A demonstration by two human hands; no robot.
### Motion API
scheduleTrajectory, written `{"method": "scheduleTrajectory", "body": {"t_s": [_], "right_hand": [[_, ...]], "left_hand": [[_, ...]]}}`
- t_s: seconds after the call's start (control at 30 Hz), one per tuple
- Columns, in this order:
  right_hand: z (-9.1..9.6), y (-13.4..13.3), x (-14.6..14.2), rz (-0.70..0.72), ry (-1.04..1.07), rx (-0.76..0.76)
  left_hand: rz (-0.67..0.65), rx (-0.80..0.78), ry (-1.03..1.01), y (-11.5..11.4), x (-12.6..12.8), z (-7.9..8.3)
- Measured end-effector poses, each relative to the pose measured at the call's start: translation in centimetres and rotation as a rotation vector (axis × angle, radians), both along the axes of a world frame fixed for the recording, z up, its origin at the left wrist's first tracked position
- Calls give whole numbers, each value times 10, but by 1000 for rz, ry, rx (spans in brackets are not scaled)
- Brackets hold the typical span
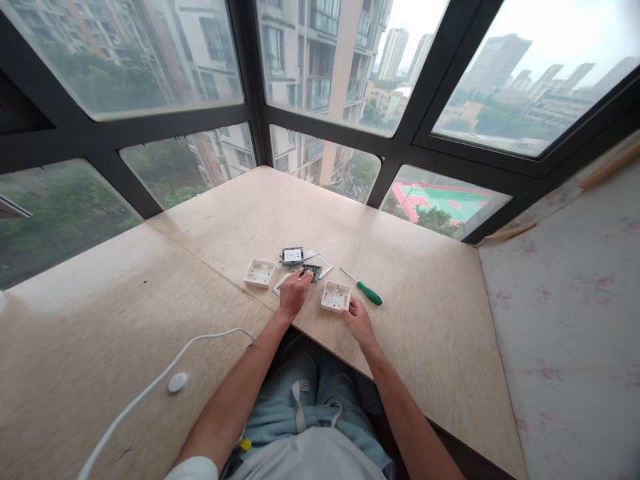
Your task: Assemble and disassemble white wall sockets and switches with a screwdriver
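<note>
My right hand (359,321) grips the lower right corner of a white square wall-socket back box (336,293), its open side facing up. My left hand (294,292) has its fingers closed at the near left edge of a dark-backed socket panel (315,272), partly hiding it. Just behind lies another socket panel (293,255), its white face with slots turned up. White cover frames (324,265) lie beneath and beside the panels, partly covered. Left of my left hand sits a second white back box (259,273). A green-handled screwdriver (370,293) rests to the right of the box I hold.
The pale stone-patterned counter (430,320) has a front edge close to my lap. A white cable (185,350) runs across its left part, near a small round white piece (177,382). Dark-framed windows (320,123) border the back, and a papered wall (565,333) stands on the right.
</note>
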State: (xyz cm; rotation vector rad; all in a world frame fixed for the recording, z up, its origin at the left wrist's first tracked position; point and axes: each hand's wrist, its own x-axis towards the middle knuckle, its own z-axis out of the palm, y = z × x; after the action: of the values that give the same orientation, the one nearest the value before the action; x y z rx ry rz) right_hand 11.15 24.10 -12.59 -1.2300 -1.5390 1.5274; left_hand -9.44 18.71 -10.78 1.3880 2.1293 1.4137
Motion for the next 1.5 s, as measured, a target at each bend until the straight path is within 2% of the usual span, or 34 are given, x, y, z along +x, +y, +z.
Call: {"method": "scheduleTrajectory", "body": {"t_s": [0.07,0.13,0.27,0.33,0.47,0.73,0.9,1.07,1.13,1.23,1.33,1.5], "right_hand": [[4,-3,-3,7,23,-6],[7,-7,-6,23,48,-15],[10,-13,-17,63,101,-33],[11,-15,-23,78,120,-41],[14,-19,-35,107,145,-45],[10,-17,-48,158,107,-12],[5,7,-21,159,9,88],[14,47,33,-5,-170,318],[18,63,51,-48,-254,408],[20,82,67,-58,-384,470],[17,90,70,-7,-488,471],[10,83,60,120,-562,473]], "left_hand": [[-30,83,-146,1,-1,-3],[-75,147,-188,2,-3,-6],[-152,178,10,0,-7,-11],[-161,151,106,-1,-10,-12],[-213,-1,227,-5,-14,-13],[-156,-78,261,-17,-10,-1],[-117,-7,221,-42,4,2],[-75,-14,115,-72,32,-10],[-102,-33,93,-79,48,-16],[-177,-70,125,-80,74,-22],[-228,-69,142,-73,93,-25],[-190,-30,79,-61,100,-29]]}}
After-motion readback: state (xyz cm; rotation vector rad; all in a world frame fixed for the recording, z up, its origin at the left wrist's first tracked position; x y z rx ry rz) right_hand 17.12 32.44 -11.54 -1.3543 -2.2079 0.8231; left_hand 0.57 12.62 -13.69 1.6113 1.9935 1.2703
